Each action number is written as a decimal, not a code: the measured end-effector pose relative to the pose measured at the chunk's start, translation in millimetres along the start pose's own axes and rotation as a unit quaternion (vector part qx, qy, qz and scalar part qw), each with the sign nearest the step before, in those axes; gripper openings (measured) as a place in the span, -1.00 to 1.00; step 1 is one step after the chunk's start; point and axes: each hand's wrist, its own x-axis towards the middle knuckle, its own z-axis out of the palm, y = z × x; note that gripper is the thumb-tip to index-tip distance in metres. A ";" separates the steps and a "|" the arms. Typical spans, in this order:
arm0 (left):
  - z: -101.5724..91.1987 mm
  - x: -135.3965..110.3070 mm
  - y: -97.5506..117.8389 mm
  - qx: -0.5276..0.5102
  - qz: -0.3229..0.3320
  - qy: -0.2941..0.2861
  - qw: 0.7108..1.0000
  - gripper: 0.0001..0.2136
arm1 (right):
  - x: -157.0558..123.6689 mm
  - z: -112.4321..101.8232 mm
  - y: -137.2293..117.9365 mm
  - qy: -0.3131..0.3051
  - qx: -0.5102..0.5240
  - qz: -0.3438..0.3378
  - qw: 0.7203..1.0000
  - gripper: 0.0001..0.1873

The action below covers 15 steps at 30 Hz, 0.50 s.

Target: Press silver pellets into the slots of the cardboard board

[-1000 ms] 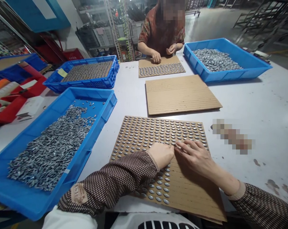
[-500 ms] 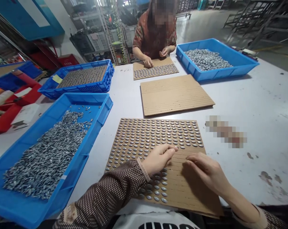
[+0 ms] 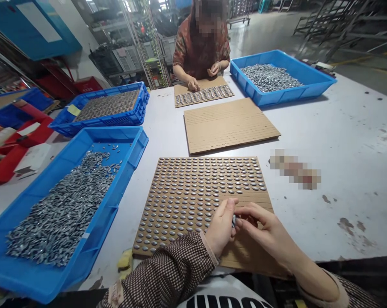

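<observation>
A brown cardboard sheet (image 3: 254, 256) with cut slits lies in front of me, much of it covered with rows of small grey oval metal pieces (image 3: 180, 192). Over its right part my left hand (image 3: 221, 224) is curled, with a few loose metal pieces (image 3: 234, 220) showing at its fingers. My right hand (image 3: 265, 229) meets it from the right, thumb and fingers pinched on a piece at the left hand's fingertips. The fingers hide how many pieces are held. Bare slits of the card show beneath and right of both hands.
To the left stands a blue tray (image 3: 116, 209) of loose metal pieces; behind it, a blue crate (image 3: 142, 109) holds filled cards. A stack of bare cardboard (image 3: 228, 126) lies ahead. Across the table, a co-worker (image 3: 201, 51) handles another card beside a second blue tray (image 3: 276, 100).
My hands have come together: the right hand has moved left to the left hand's fingers, and the left has turned and curled. Metal pieces now show between them. The view has shifted slightly.
</observation>
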 end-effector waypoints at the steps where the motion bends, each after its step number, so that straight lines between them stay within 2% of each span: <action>1: 1.3 -0.6 -0.6 0.003 -0.001 0.004 1.000 -0.41 | -0.2 0.2 -0.6 -0.004 -0.003 0.004 1.000 -0.84; 5: 5.8 -1.8 -2.0 -0.034 -0.010 -0.004 0.999 -0.51 | -3.6 0.8 0.1 0.012 0.000 0.011 1.000 -0.82; 10: 5.4 -1.5 -4.1 -0.177 -0.056 -0.001 0.983 -0.81 | -13.5 -3.3 9.9 0.102 0.079 0.053 0.990 -0.83; 15: 4.4 -3.1 -8.1 -0.205 -0.103 -0.017 0.973 -0.76 | -13.4 -9.4 21.0 0.144 0.169 0.077 0.972 -0.77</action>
